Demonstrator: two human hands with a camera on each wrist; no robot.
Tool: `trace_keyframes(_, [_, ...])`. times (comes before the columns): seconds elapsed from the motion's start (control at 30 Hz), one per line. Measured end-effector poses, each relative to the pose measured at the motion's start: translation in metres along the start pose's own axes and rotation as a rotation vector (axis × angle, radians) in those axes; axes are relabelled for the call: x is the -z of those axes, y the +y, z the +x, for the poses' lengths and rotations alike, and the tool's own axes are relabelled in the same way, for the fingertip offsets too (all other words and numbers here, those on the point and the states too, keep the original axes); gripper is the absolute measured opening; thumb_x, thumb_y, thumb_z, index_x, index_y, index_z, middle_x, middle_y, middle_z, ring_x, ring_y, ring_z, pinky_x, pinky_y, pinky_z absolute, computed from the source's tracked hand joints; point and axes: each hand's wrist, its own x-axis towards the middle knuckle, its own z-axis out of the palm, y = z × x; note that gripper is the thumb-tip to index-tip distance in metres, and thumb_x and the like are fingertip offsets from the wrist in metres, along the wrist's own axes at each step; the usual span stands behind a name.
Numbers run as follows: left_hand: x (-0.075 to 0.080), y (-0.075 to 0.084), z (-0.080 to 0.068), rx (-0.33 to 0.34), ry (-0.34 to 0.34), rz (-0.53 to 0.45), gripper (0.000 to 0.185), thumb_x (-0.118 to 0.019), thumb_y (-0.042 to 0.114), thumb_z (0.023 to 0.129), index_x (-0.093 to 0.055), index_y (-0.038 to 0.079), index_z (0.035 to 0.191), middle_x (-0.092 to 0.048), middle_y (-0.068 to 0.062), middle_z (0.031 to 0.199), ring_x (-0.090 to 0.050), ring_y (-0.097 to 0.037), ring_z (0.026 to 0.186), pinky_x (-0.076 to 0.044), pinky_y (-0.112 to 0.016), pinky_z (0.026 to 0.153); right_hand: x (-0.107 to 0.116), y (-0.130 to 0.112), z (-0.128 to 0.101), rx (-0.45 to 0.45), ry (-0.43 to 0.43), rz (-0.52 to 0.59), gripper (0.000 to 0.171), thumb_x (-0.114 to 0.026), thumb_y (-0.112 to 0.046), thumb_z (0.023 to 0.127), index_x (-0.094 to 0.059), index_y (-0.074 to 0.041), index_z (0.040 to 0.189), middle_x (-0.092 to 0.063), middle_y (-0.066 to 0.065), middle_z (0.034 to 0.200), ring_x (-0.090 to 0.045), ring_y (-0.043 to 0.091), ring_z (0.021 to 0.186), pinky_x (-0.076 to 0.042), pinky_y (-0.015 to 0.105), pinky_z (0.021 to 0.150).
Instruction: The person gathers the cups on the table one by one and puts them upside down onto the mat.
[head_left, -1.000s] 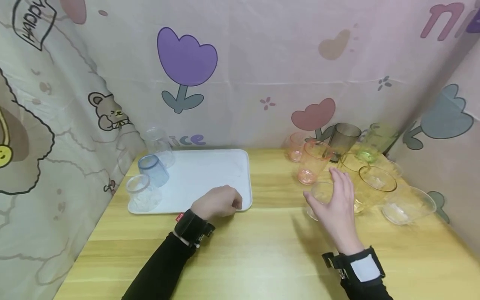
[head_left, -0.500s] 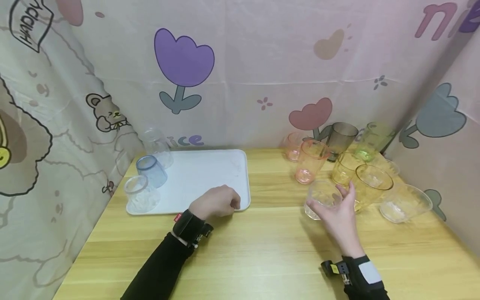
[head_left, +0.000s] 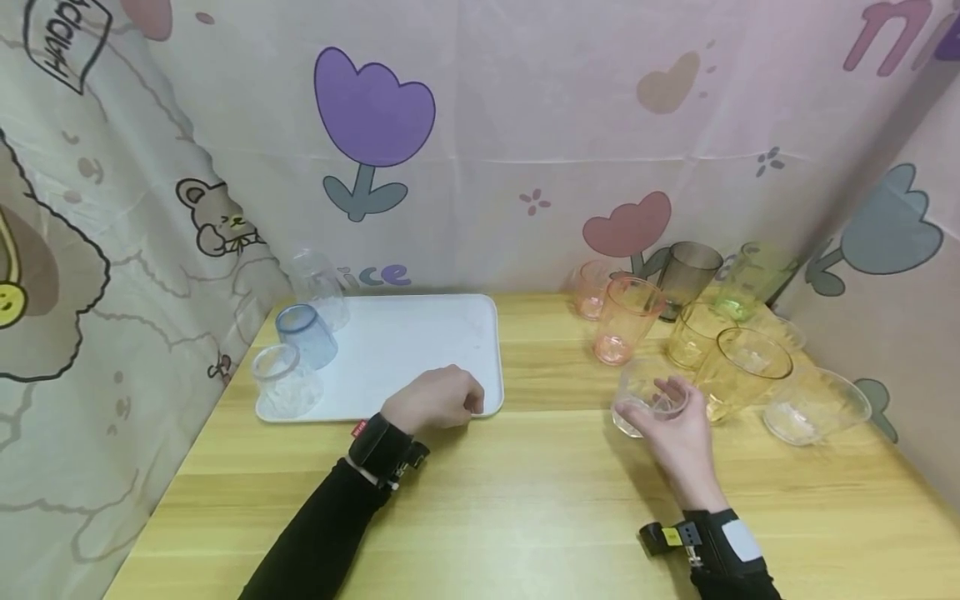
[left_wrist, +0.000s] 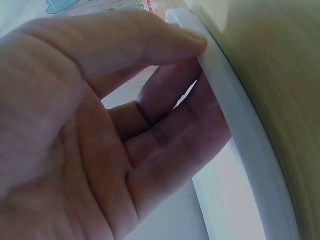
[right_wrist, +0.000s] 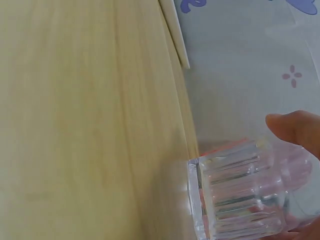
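My left hand [head_left: 459, 402] grips the front edge of a white tray [head_left: 420, 342]. In the left wrist view its thumb lies on the tray rim [left_wrist: 250, 150] and the fingers curl under it. My right hand [head_left: 670, 403] holds a clear ribbed cup [head_left: 637, 390] that stands on the wooden table [head_left: 525, 500], right of the tray. In the right wrist view, the ribbed cup [right_wrist: 232, 197] sits by the thumb [right_wrist: 295, 127], its far side hidden.
On the tray's left side are a blue cup [head_left: 306, 333] and two clear cups [head_left: 283, 383] [head_left: 318, 283]. Behind my right hand cluster an orange cup [head_left: 626, 319], pink cup [head_left: 592, 290], grey cup [head_left: 686, 275], green cup [head_left: 750, 279], yellow cups [head_left: 742, 371] and a clear cup [head_left: 813, 408]. Patterned curtains wall the table.
My right hand, spread open above the clear ribbed cup a second ago, has dropped and closed around it. The left hand has stayed on the tray edge.
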Motion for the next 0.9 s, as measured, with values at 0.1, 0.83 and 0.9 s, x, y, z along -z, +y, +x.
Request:
trace_keyframes(0.1, [0.000,-0.001,0.001,0.004,-0.005,-0.002,0.018,-0.073,0.001,0.085,-0.076,0.019,0.082,-0.063,0.011,0.080,-0.058,-0.012,0.080,-0.051,-0.032,0.076,-0.001,0.000,0.000,0.002,0.001,-0.003,0.107,-0.086,-0.023,0.087,-0.013,-0.003,0.163,-0.037,0.014,0.163,-0.040,0.033,0.143,-0.044,0.022,0.102])
trace_keyframes(0.83, [0.000,-0.002,0.002,0.016,-0.009,-0.005,0.016,-0.073,0.007,0.087,-0.072,0.021,0.078,-0.064,0.010,0.080,-0.057,-0.011,0.078,-0.050,-0.031,0.075,-0.030,-0.018,0.004,0.190,-0.166,0.067,0.085,-0.081,-0.026,0.093,-0.032,-0.004,0.159,-0.051,0.016,0.153,-0.057,0.029,0.130,-0.051,0.014,0.091])
trace_keyframes(0.9, [0.001,-0.002,0.001,0.013,-0.008,-0.014,0.016,-0.072,0.006,0.087,-0.072,0.020,0.078,-0.064,0.008,0.080,-0.057,-0.012,0.078,-0.050,-0.031,0.074,-0.034,-0.022,0.006,0.192,-0.205,0.091,0.083,-0.080,-0.026,0.094,-0.033,-0.004,0.159,-0.051,0.017,0.153,-0.057,0.031,0.131,-0.051,0.014,0.092])
